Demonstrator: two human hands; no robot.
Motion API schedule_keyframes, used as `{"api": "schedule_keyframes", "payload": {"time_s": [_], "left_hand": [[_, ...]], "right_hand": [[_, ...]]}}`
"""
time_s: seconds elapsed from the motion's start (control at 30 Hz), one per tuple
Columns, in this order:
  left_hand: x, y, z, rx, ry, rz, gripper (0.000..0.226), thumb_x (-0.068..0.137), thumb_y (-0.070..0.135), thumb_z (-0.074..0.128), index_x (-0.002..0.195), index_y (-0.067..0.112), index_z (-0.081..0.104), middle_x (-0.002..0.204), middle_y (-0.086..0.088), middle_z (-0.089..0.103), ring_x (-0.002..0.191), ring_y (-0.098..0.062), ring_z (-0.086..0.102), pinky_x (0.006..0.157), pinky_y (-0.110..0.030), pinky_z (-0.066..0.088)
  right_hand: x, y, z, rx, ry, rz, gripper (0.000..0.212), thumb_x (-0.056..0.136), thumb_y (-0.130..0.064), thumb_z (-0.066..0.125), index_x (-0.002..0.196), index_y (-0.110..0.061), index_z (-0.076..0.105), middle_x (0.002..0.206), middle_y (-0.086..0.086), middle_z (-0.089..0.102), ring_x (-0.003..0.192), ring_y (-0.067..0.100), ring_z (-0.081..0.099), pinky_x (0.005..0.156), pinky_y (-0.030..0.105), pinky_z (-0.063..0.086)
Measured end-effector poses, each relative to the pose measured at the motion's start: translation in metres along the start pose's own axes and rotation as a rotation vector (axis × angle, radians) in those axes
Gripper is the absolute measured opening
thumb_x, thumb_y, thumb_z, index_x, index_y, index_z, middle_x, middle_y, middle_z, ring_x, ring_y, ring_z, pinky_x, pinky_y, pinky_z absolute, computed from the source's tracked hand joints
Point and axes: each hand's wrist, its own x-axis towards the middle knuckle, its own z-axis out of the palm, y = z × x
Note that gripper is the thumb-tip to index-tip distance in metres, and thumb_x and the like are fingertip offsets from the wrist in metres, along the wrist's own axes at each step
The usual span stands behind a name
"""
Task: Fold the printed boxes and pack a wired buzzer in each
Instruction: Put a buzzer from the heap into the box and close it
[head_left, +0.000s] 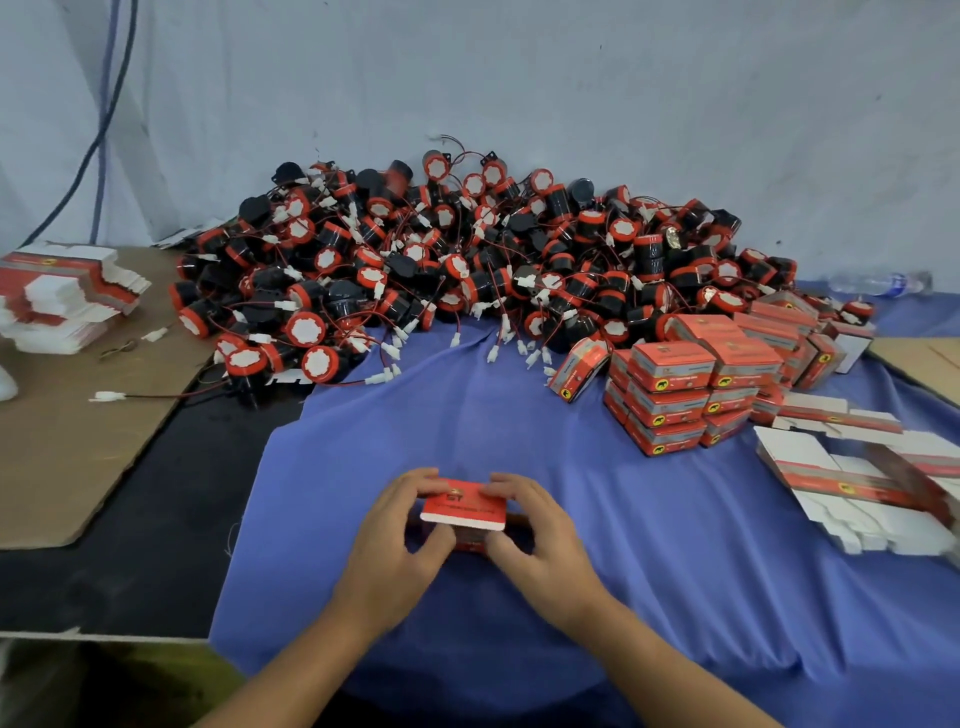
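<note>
A red printed box sits on the blue cloth in front of me, its top flap showing a white edge. My left hand grips its left side, fingers over the far edge and thumb at the front. My right hand grips its right side the same way. What is inside the box is hidden. A big heap of black and red wired buzzers with white plugs lies along the wall behind.
Packed red boxes are stacked at the right. Flat unfolded boxes lie at the far right, and another stack of flat boxes rests on brown cardboard at the left. A plastic bottle lies near the wall.
</note>
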Motion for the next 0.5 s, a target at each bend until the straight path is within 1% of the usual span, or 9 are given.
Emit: {"api": "schedule_keyframes", "payload": {"time_s": [0.03, 0.1, 0.17, 0.2, 0.27, 0.33, 0.4, 0.47, 0.5], "left_hand": [[-0.0015, 0.0003, 0.0008, 0.015, -0.026, -0.007, 0.042, 0.082, 0.027, 0.065, 0.122, 0.034, 0.056, 0.144, 0.022, 0.046, 0.132, 0.004, 0.045, 0.103, -0.014, 0.040], [-0.0027, -0.0017, 0.0025, 0.046, -0.063, -0.012, 0.051, 0.084, 0.027, 0.070, 0.131, 0.031, 0.051, 0.148, 0.028, 0.038, 0.137, 0.009, 0.034, 0.107, -0.011, 0.033], [-0.0029, -0.0019, 0.0022, 0.064, -0.059, -0.014, 0.052, 0.089, 0.021, 0.073, 0.134, 0.034, 0.050, 0.144, 0.030, 0.041, 0.135, 0.007, 0.036, 0.105, -0.007, 0.033], [-0.0021, -0.0018, 0.0017, 0.075, -0.051, -0.007, 0.051, 0.090, 0.021, 0.073, 0.134, 0.036, 0.050, 0.142, 0.029, 0.044, 0.134, 0.004, 0.038, 0.105, -0.009, 0.034], [-0.0009, -0.0012, 0.0010, 0.087, -0.036, 0.015, 0.047, 0.091, 0.028, 0.070, 0.132, 0.039, 0.051, 0.136, 0.029, 0.050, 0.131, -0.002, 0.044, 0.107, -0.018, 0.038], [-0.0007, -0.0009, 0.0007, 0.087, -0.016, 0.041, 0.046, 0.092, 0.028, 0.069, 0.133, 0.041, 0.054, 0.133, 0.028, 0.053, 0.130, -0.005, 0.046, 0.106, -0.023, 0.040], [-0.0007, -0.0021, 0.0007, 0.111, -0.004, 0.056, 0.042, 0.094, 0.025, 0.070, 0.132, 0.040, 0.060, 0.135, 0.024, 0.054, 0.133, -0.005, 0.045, 0.110, -0.023, 0.039], [-0.0011, -0.0039, 0.0017, 0.156, 0.000, 0.060, 0.040, 0.094, 0.024, 0.071, 0.130, 0.041, 0.064, 0.141, 0.021, 0.052, 0.136, 0.002, 0.040, 0.113, -0.016, 0.032], [-0.0011, -0.0047, 0.0026, 0.177, -0.005, 0.062, 0.041, 0.095, 0.023, 0.071, 0.131, 0.041, 0.064, 0.144, 0.021, 0.050, 0.136, 0.004, 0.038, 0.113, -0.012, 0.029]], "right_hand": [[-0.0014, 0.0011, 0.0007, -0.024, -0.044, -0.012, 0.047, 0.086, -0.039, 0.061, 0.133, -0.034, 0.056, 0.140, -0.026, 0.047, 0.132, 0.002, 0.049, 0.103, 0.019, 0.044], [-0.0021, 0.0024, 0.0019, -0.066, -0.077, -0.032, 0.053, 0.090, -0.042, 0.062, 0.141, -0.033, 0.051, 0.148, -0.024, 0.041, 0.138, 0.000, 0.044, 0.108, 0.018, 0.040], [-0.0022, 0.0018, 0.0025, -0.084, -0.037, -0.044, 0.052, 0.093, -0.040, 0.063, 0.143, -0.030, 0.052, 0.148, -0.023, 0.042, 0.138, 0.000, 0.044, 0.109, 0.022, 0.043], [-0.0016, 0.0012, 0.0026, -0.084, -0.011, -0.055, 0.050, 0.094, -0.037, 0.064, 0.142, -0.030, 0.053, 0.147, -0.022, 0.045, 0.137, 0.000, 0.046, 0.109, 0.026, 0.044], [-0.0007, 0.0012, 0.0029, -0.046, 0.030, -0.081, 0.045, 0.095, -0.030, 0.066, 0.139, -0.031, 0.056, 0.140, -0.021, 0.053, 0.132, 0.005, 0.052, 0.106, 0.032, 0.048], [0.0002, 0.0001, 0.0027, -0.012, 0.053, -0.098, 0.042, 0.096, -0.031, 0.064, 0.136, -0.037, 0.058, 0.135, -0.020, 0.058, 0.129, 0.007, 0.056, 0.103, 0.033, 0.051], [0.0007, -0.0018, 0.0021, -0.037, 0.055, -0.080, 0.040, 0.095, -0.037, 0.061, 0.135, -0.043, 0.061, 0.139, -0.023, 0.056, 0.133, 0.003, 0.052, 0.106, 0.034, 0.050], [0.0002, -0.0037, 0.0010, -0.056, 0.037, -0.053, 0.040, 0.095, -0.037, 0.059, 0.131, -0.055, 0.060, 0.142, -0.029, 0.052, 0.138, -0.004, 0.044, 0.111, 0.034, 0.046], [-0.0003, -0.0052, 0.0005, -0.054, 0.025, -0.045, 0.042, 0.095, -0.036, 0.058, 0.129, -0.062, 0.058, 0.142, -0.036, 0.049, 0.141, -0.007, 0.039, 0.113, 0.033, 0.044]]}}
